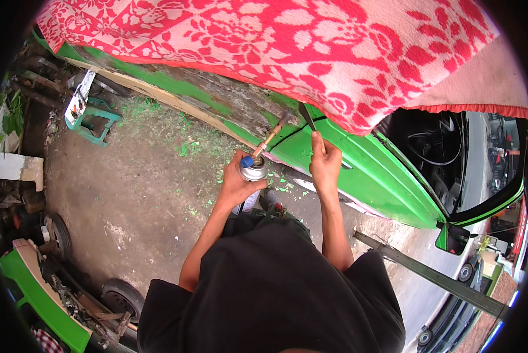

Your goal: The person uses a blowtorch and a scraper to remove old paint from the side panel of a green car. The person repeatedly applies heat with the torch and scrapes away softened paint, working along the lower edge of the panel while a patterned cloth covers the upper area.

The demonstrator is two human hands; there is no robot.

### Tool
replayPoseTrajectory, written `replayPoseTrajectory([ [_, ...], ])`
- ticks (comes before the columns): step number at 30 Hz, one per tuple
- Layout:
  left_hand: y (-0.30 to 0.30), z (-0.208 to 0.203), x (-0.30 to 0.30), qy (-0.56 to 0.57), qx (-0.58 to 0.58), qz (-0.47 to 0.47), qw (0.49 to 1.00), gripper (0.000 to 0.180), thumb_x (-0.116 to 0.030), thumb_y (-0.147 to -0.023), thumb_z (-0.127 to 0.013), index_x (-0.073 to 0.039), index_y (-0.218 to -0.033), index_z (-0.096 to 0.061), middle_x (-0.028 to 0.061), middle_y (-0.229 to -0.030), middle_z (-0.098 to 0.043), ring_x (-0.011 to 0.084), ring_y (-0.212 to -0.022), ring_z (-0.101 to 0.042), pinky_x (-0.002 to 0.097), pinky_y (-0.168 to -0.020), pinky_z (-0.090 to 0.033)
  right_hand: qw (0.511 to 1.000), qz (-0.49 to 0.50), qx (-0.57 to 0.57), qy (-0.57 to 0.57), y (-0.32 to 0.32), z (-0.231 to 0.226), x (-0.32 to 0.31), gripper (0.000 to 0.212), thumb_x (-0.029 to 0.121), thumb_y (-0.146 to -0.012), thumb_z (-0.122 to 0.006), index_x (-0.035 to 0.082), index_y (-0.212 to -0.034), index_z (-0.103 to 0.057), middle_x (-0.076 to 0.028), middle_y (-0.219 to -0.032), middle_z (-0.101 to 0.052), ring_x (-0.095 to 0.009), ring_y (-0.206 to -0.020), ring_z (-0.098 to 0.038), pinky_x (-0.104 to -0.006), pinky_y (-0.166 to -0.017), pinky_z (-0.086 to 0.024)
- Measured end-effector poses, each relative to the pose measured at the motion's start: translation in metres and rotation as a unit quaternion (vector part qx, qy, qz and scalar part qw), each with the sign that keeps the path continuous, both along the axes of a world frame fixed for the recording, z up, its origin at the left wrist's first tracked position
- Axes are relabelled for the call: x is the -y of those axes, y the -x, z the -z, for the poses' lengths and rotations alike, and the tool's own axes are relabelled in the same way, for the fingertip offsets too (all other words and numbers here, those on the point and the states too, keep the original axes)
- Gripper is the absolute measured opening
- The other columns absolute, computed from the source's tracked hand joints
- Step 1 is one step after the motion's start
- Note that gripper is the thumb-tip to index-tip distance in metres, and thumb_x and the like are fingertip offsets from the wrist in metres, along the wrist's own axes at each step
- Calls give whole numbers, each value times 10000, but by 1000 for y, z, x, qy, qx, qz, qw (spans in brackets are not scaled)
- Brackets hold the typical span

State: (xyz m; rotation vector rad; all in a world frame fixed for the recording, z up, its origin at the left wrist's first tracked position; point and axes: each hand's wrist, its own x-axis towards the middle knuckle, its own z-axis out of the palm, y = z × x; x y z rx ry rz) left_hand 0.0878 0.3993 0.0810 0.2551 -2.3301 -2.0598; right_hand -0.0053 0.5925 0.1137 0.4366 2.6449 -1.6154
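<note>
My left hand (234, 185) is closed round the can of a gas blowtorch (253, 172). The torch's brass tube slants up and right, its dark tip close to the side of a green vehicle (358, 167); no flame can be made out. In my right hand (326, 163) is a scraper (307, 115) with a dark blade, gripped with the thumb along it. Its blade end meets the bodywork beside the door seam. Left of that seam runs a body panel (217, 88) with patchy grey-brown bare areas and remnants of green paint.
A red and pink floral blanket (311, 47) drapes over the vehicle. Green paint flakes (187, 147) litter the concrete floor. At the left are a teal stool (96, 120), loose wheels (122, 299) and a green body part (40, 300). A metal beam (440, 278) lies at the right.
</note>
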Motion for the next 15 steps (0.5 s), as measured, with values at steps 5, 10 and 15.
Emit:
replayPoseTrajectory([
  [5,2,4,1,22,3,-8,1000,496,-154,-563,-828,-47,-913,-493,37,-778,-569,123,-731,-528,291,-697,-470,988,-90,-110,64,2,-5,6,509,303,-970,-601,-17,-598,-466,11,-535,-329,-89,-556,-259,-343,-474,-208],
  [10,2,1,-1,-9,-22,-50,998,508,-166,-569,-836,-44,-931,-502,54,-799,-594,123,-745,-551,290,-707,-483,998,10,-45,35,-3,-4,0,442,303,-963,-611,-73,-731,-614,-42,-542,-397,-93,-577,-337,-330,-506,-323],
  [15,4,-1,-2,30,18,-28,999,523,-179,-564,-839,-34,-939,-505,58,-824,-607,128,-761,-574,282,-717,-486,997,-59,-45,26,-5,-1,-9,432,289,-964,-615,-68,-720,-610,-33,-551,-453,-94,-567,-375,-341,-510,-339],
])
